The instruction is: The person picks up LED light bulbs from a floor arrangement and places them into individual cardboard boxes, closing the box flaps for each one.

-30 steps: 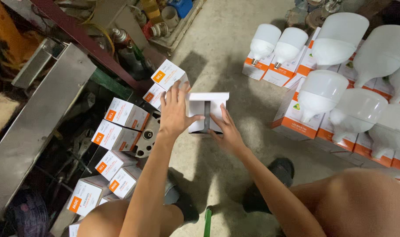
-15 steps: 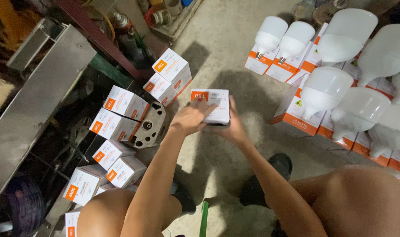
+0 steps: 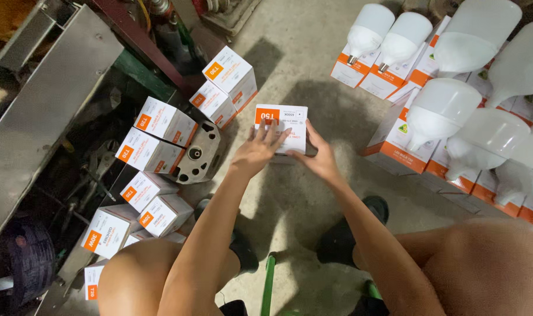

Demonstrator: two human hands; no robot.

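White cardboard box with orange label (image 3: 282,126) sits closed on the concrete floor (image 3: 295,64). Left hand (image 3: 256,153) flat on top, fingers spread; right hand (image 3: 320,159) cups its right side, fingers apart. White bulbs on orange-and-white cartons (image 3: 439,111) lie right.

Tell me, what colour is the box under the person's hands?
The box is white with an orange patch at one corner, seen in the head view.

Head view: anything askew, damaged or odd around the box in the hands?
Nothing damaged. The white-and-orange box sits closed under both hands, left hand and right hand. The only untidy spot: the boxes at left lie tumbled around a grey metal casting.
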